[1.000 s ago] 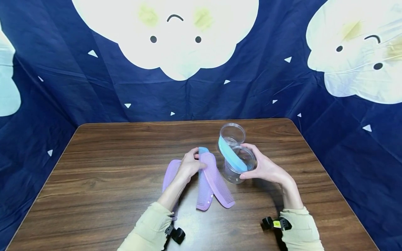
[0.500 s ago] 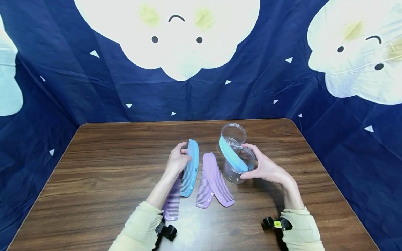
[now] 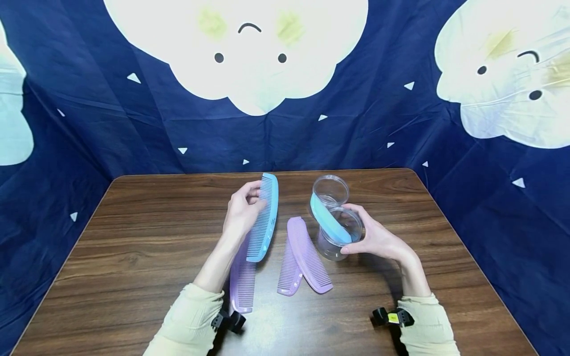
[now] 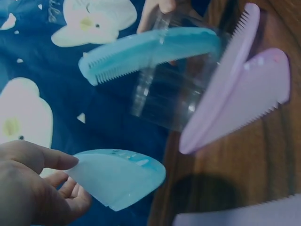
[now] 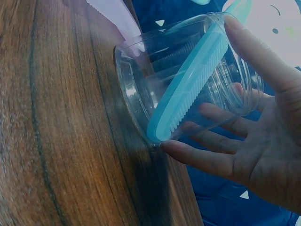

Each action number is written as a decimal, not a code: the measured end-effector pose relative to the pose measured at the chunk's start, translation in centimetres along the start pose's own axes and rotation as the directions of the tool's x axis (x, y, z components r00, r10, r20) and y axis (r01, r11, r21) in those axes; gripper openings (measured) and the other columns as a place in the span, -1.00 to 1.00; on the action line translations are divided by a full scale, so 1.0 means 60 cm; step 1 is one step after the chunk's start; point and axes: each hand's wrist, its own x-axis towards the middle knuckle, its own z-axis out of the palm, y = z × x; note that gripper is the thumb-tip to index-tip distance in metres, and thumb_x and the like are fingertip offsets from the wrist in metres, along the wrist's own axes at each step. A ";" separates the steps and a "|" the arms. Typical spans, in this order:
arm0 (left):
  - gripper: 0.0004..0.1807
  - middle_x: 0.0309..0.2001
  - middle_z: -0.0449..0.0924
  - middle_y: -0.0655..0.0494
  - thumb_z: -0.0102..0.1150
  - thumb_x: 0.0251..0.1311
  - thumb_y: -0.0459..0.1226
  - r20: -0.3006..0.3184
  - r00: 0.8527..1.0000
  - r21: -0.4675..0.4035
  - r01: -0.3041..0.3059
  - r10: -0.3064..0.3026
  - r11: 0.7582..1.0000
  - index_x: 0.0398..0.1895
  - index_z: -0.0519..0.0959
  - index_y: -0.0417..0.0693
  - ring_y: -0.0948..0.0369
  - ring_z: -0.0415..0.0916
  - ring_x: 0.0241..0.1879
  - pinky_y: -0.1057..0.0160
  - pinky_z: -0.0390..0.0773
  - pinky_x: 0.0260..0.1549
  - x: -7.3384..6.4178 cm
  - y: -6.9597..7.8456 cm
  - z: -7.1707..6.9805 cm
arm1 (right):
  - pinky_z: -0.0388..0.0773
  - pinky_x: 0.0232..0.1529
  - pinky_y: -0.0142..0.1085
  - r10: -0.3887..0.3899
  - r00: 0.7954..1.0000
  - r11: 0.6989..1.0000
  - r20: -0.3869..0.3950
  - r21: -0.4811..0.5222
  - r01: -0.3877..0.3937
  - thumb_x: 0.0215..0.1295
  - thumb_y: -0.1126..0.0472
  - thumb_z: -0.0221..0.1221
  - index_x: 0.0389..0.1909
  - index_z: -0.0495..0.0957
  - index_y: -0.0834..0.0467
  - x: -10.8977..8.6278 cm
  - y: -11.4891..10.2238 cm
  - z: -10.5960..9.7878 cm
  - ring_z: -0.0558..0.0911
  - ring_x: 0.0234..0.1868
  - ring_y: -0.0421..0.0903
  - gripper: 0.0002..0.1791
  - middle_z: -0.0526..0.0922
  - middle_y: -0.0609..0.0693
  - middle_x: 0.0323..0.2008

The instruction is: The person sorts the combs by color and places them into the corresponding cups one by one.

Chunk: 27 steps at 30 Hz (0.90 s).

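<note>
— from my console, what does the left hand [image 3: 240, 212] have?

— i read it as pinching the blue comb [image 3: 266, 222] between thumb and fingers, toward the far half. the long axis points away from the person, far end leaning slightly right, teeth facing left. it looks lifted; i can't tell whether its near end brushes the lone purple comb [image 3: 243, 291] underneath.

— and the right hand [image 3: 378, 237]?

— that one is nearer the clear jar [image 3: 331, 252], thumb and fingers curved round it. i see a second blue comb [image 3: 330, 220] slanting in there, upper end past the rim, leftward.

— which relation do you watch?

— blue comb to jar, i judge: the jar lies to the left hand's right, so the comb's length points past the mouth. between them, overlapping, lie the upper purple comb [image 3: 309, 254] and the lower purple comb [image 3: 290, 279].

— and the room?

— i get a brown wood-grain table [image 3: 133, 267], a blue cloud-printed backdrop [image 3: 213, 138] beyond its far edge, and another clear container [image 3: 331, 184] just behind the jar.
</note>
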 end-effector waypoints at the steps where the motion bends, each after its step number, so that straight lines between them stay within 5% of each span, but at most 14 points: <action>1: -0.42 0.09 0.64 -0.01 0.16 0.21 -0.42 -0.003 1.000 -0.008 -0.015 0.015 1.000 0.35 0.53 0.04 0.14 0.59 -0.02 0.31 0.51 -0.08 -0.002 0.006 0.000 | 0.41 0.32 0.12 -0.001 1.000 1.000 0.000 -0.002 0.001 -0.08 -0.05 0.61 0.52 0.11 -0.23 0.000 0.001 0.000 0.47 0.39 0.17 0.17 0.44 0.18 0.43; 7: -0.45 0.07 0.64 0.00 0.20 0.23 -0.39 -0.024 0.991 -0.073 -0.131 0.130 0.989 0.32 0.53 0.04 0.17 0.60 -0.03 0.28 0.57 -0.03 -0.014 0.044 0.000 | 0.41 0.32 0.09 -0.004 1.000 1.000 0.001 -0.001 0.004 -0.07 -0.05 0.61 0.52 0.11 -0.23 0.001 0.002 0.000 0.48 0.38 0.16 0.16 0.45 0.18 0.42; 13: -0.47 0.04 0.63 0.01 0.23 0.22 -0.39 -0.063 0.964 -0.169 -0.266 0.259 0.949 0.30 0.53 0.01 0.18 0.60 -0.05 0.17 0.53 0.16 -0.029 0.089 0.003 | 0.40 0.33 0.09 0.000 1.000 1.000 0.004 0.011 0.000 -0.08 -0.05 0.62 0.52 0.11 -0.24 0.000 0.000 0.001 0.47 0.38 0.15 0.17 0.44 0.17 0.42; 19: -0.41 0.01 0.64 0.00 0.21 0.23 -0.43 -0.092 0.934 -0.255 -0.357 0.345 0.899 0.35 0.46 0.05 0.20 0.63 -0.11 0.33 0.56 -0.01 -0.045 0.131 0.019 | 0.38 0.35 0.15 -0.001 1.000 1.000 0.007 0.013 0.001 -0.06 -0.04 0.61 0.52 0.10 -0.25 -0.001 0.000 0.001 0.43 0.42 0.17 0.16 0.40 0.18 0.45; 27: -0.27 -0.09 0.59 0.00 0.20 0.28 -0.40 -0.099 0.900 -0.229 -0.436 0.424 0.870 0.52 0.33 0.17 0.18 0.63 -0.12 0.33 0.54 0.03 -0.048 0.151 0.044 | 0.37 0.35 0.17 0.017 1.000 1.000 0.012 -0.012 -0.017 -0.02 -0.05 0.59 0.54 0.07 -0.27 -0.001 0.001 0.003 0.37 0.46 0.20 0.16 0.32 0.18 0.50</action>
